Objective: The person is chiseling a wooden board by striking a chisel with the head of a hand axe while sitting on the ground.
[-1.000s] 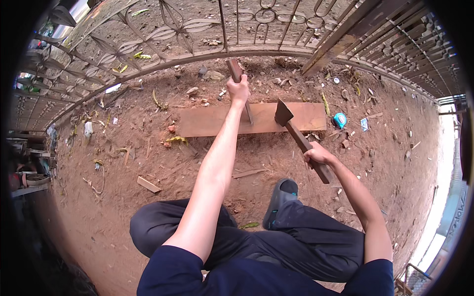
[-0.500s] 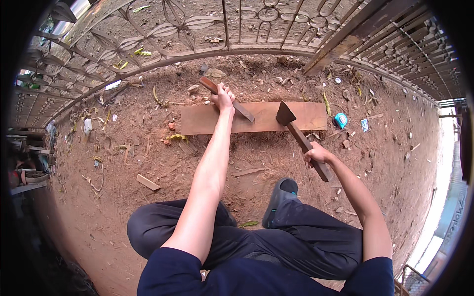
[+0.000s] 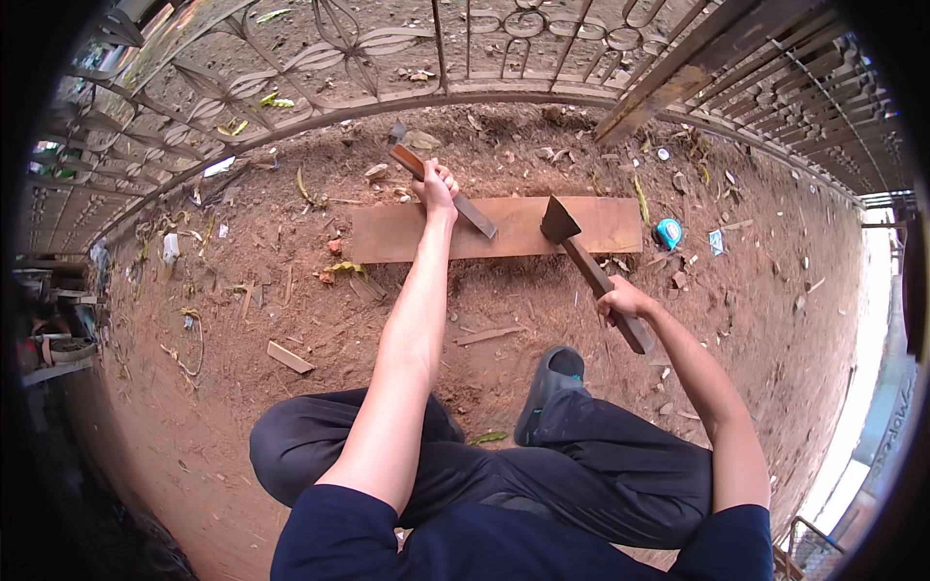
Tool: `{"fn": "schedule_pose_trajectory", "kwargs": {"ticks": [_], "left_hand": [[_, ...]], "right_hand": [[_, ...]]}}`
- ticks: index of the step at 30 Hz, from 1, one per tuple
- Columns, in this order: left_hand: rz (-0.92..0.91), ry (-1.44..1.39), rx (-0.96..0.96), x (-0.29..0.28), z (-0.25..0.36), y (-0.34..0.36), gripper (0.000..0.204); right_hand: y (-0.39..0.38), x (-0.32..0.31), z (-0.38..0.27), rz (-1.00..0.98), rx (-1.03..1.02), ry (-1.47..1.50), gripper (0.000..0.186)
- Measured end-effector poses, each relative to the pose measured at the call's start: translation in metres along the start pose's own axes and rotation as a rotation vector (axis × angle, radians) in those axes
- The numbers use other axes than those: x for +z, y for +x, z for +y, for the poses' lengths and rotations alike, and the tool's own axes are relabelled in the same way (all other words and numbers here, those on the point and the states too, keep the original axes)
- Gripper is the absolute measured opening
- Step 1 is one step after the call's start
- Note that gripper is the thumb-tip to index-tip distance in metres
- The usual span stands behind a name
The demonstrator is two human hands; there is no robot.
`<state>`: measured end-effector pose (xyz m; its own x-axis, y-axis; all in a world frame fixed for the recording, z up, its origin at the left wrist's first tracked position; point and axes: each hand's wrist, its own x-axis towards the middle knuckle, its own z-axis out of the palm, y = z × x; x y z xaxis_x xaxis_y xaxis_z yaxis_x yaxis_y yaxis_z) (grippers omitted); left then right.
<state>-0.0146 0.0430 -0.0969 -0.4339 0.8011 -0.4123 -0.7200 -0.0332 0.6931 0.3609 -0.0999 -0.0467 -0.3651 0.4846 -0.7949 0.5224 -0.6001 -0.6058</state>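
A flat brown wooden board (image 3: 596,228) lies crosswise on the dirt in front of me. My left hand (image 3: 437,189) is closed round a narrow strip of wood (image 3: 475,218), which slants across the board. The strip's lower end rests on or just over the board's surface, and its reddish upper end points away to the left. In my right hand (image 3: 623,298) is a hatchet (image 3: 589,268), gripped low on its wooden handle. Its dark, flared head (image 3: 559,222) sits at the board's right half; whether it touches the wood I cannot tell.
Beyond the board runs a metal fence (image 3: 387,105) with a rusty post (image 3: 668,87). A blue tape measure (image 3: 668,233) lies off the board's right end. Wood offcuts (image 3: 290,357), dry pods and litter dot the dirt. My grey clog (image 3: 549,392) stands nearer me.
Both hands keep their holds, and the strip and hatchet stay almost where they were. The whole view has shifted very slightly.
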Motion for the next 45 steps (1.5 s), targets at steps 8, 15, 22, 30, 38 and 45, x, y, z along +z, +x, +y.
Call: {"fn": "schedule_pose_trajectory", "kwargs": {"ticks": [8, 15, 22, 30, 38, 45], "left_hand": [[-0.013, 0.031, 0.01, 0.0, -0.001, 0.0, 0.034], [-0.119, 0.134, 0.151, 0.025, 0.001, -0.023, 0.025], [-0.236, 0.537, 0.565, 0.05, -0.012, -0.036, 0.016], [-0.187, 0.643, 0.714, 0.068, -0.013, -0.071, 0.016], [0.058, 0.086, 0.333, 0.015, -0.004, -0.034, 0.016], [0.159, -0.092, 0.12, -0.013, 0.003, -0.022, 0.025]], "right_hand": [[-0.001, -0.001, -0.002, 0.011, -0.02, -0.038, 0.008], [-0.006, -0.002, -0.008, 0.027, -0.016, -0.067, 0.006], [-0.006, 0.005, -0.015, 0.026, 0.004, -0.09, 0.007], [-0.008, 0.01, -0.004, 0.069, 0.025, 0.003, 0.01], [-0.009, 0.005, -0.012, 0.048, 0.008, -0.08, 0.009], [-0.002, 0.004, -0.005, 0.029, 0.008, -0.063, 0.008]]}}
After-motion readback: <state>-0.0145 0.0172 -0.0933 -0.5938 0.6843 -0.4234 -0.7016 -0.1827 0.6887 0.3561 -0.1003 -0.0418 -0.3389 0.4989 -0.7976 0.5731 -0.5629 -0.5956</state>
